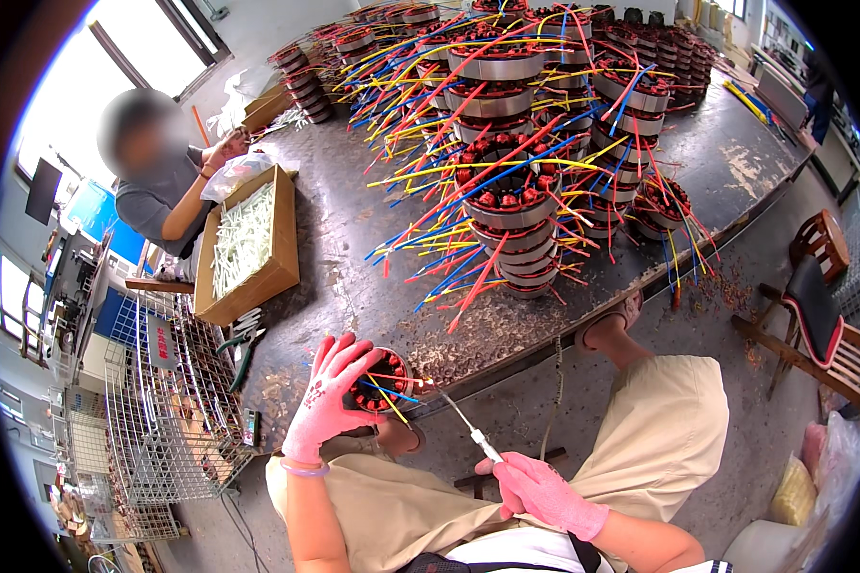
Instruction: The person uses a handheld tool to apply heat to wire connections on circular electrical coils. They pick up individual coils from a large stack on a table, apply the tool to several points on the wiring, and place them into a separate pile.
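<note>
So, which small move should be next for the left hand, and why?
Probably, the left hand should steady the wound stator: the right hand holds the slim metal-tipped tool toward its rim, and an orange glow shows near that tip.

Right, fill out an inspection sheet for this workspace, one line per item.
Surface: dark table, scuffed, with pale worn patches.
Job's things: small wound ring core with coloured leads, at the near edge; slim tool, small orange glow by its tip.
Clutter: stacked ring cores bristling with red, blue and yellow leads; open cardboard box of white pieces.
Grippers: left hand, pink-gloved, holds the small core; right hand, pink-gloved, grips the tool.
Cables: dark cable on the floor, lower left.
Surroundings: co-worker beyond the box; wire baskets at left; chair at right; coloured scraps on the floor.
</note>
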### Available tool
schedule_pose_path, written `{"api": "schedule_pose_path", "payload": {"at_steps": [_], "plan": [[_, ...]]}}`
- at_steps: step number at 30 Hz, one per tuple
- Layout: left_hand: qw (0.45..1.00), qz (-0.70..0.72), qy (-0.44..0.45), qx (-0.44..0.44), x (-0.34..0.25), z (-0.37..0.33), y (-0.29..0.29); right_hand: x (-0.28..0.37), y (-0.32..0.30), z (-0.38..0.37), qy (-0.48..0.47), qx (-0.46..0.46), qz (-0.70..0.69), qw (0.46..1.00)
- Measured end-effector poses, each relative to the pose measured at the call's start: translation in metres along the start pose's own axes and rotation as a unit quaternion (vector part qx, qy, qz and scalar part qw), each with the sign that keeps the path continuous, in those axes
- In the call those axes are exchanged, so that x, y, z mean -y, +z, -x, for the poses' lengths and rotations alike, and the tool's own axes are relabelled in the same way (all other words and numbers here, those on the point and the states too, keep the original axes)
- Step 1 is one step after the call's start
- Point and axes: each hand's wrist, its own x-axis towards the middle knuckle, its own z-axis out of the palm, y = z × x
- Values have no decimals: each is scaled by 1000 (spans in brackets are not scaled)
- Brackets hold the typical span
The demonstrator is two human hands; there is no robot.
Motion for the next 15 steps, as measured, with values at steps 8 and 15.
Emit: {"api": "schedule_pose_path", "payload": {"at_steps": [8, 15], "plan": [[1000, -5, -3, 1, -1, -1, 0, -3, -1, -1, 3, 3, -19, 1000], [1000, 12, -1, -10, -5, -3, -2, -4, -2, 4, 14, -13, -71, 997]]}}
